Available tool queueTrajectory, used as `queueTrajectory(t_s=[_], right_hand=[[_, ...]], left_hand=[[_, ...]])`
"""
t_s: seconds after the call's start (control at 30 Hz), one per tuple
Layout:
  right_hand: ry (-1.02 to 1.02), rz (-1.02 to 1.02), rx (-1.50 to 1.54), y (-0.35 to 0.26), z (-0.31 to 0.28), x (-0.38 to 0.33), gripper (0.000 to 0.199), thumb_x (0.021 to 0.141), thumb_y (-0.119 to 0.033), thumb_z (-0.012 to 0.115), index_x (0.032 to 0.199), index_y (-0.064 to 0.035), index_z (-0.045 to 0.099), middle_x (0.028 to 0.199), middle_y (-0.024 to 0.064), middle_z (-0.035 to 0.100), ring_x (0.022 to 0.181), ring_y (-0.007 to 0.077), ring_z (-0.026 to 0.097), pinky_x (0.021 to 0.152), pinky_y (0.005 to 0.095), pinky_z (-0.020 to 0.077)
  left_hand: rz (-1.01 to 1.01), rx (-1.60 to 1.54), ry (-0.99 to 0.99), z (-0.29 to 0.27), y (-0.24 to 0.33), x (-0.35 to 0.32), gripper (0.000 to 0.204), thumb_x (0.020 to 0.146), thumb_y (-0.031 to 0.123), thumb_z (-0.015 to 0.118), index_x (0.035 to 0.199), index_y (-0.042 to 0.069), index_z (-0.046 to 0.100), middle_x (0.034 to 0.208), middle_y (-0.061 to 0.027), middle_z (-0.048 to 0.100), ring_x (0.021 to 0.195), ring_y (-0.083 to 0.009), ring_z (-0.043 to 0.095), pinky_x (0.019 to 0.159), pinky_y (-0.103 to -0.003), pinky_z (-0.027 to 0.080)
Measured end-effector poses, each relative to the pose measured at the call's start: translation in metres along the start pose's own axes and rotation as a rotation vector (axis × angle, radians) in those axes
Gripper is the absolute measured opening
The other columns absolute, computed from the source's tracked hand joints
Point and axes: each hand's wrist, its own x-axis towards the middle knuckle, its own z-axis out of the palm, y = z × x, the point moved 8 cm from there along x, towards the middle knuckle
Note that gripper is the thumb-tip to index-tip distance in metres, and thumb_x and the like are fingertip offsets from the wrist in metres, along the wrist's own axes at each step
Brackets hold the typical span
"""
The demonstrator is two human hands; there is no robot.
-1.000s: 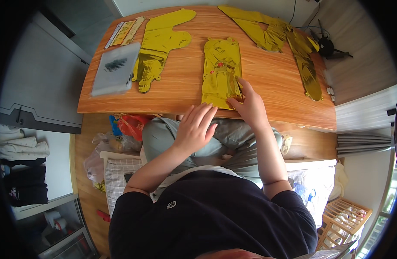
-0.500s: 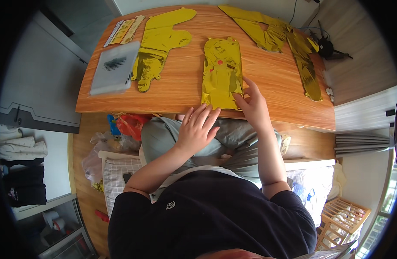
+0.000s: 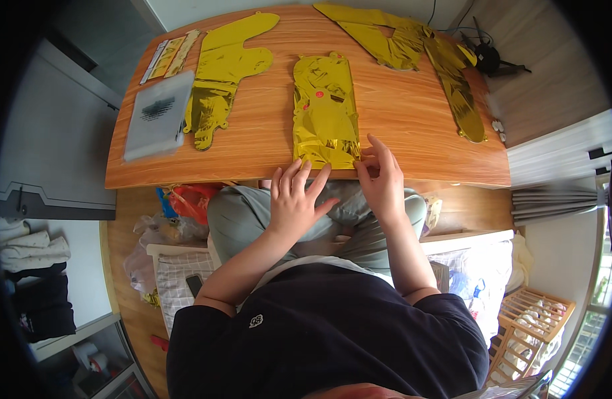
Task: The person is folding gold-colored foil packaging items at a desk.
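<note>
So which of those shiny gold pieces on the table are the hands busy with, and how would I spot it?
Start at the wooden table and find its near edge, by the person's lap. The folded gold foil piece lies in the middle there, with the right hand touching its near corner and the left hand just below. Unlike the spread-out foil shapes beside it, it is a compact crumpled rectangle with small red spots.

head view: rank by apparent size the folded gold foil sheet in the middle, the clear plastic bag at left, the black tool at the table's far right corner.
1. Folded gold foil sheet, largest.
2. Clear plastic bag, slightly smaller; close, and fisheye bending near the rim makes this unsure.
3. Black tool, clearly smallest.
</note>
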Motion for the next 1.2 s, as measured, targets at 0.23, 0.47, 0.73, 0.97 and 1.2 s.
queueTrajectory(t_s=[0.23, 0.47, 0.73, 0.97, 1.2], right_hand=[[0.022, -0.076, -0.058, -0.003, 0.001, -0.005, 0.053, 0.09, 0.008, 0.068, 0.14, -0.0014, 0.055, 0.114, 0.0138, 0.065, 0.09, 0.0195, 0.068, 0.075, 0.0303, 0.0612], [0.089, -0.24, -0.224, -0.018, -0.008, -0.006, 0.039, 0.086, 0.004, 0.072, 0.124, -0.0023, 0.066, 0.111, 0.0139, 0.066, 0.093, 0.0309, 0.066, 0.082, 0.0389, 0.0572], [0.008, -0.52, -0.447, -0.034, -0.01, -0.027, 0.022, 0.079, -0.008, 0.081, 0.1, -0.0072, 0.077, 0.111, 0.0055, 0.073, 0.108, 0.0284, 0.066, 0.093, 0.0425, 0.0535], [0.087, -0.64, -0.451, -0.02, -0.019, -0.044, 0.027, 0.076, -0.01, 0.081, 0.102, -0.0123, 0.075, 0.107, -0.0001, 0.07, 0.106, 0.0249, 0.065, 0.089, 0.0409, 0.0518], [0.085, -0.715, -0.452, -0.025, -0.024, -0.047, 0.029, 0.071, -0.007, 0.083, 0.098, -0.0143, 0.076, 0.103, -0.0002, 0.071, 0.102, 0.0237, 0.066, 0.087, 0.0397, 0.0502]], left_hand=[[0.008, 0.022, 0.016, 0.004, -0.001, -0.002, 0.069, 0.085, 0.062, 0.072, 0.144, 0.027, 0.06, 0.135, -0.0102, 0.049, 0.129, -0.0305, 0.051, 0.11, -0.057, 0.039], [0.019, -0.036, 0.003, 0.0, -0.005, 0.0, 0.06, 0.088, 0.045, 0.076, 0.143, 0.028, 0.06, 0.132, -0.0093, 0.051, 0.129, -0.0299, 0.051, 0.109, -0.055, 0.04], [0.031, -0.113, 0.022, -0.011, -0.015, -0.001, 0.058, 0.087, 0.014, 0.072, 0.143, 0.026, 0.061, 0.129, -0.0087, 0.056, 0.123, -0.0285, 0.056, 0.108, -0.049, 0.044], [0.08, -0.253, 0.14, -0.037, -0.021, 0.0, 0.045, 0.083, 0.008, 0.078, 0.127, 0.015, 0.071, 0.109, -0.0021, 0.064, 0.102, -0.0213, 0.065, 0.094, -0.041, 0.049], [0.209, -0.34, 0.209, -0.042, -0.05, 0.004, 0.029, 0.079, 0.008, 0.08, 0.106, 0.018, 0.079, 0.096, 0.0047, 0.067, 0.088, -0.0164, 0.064, 0.091, -0.036, 0.047]])
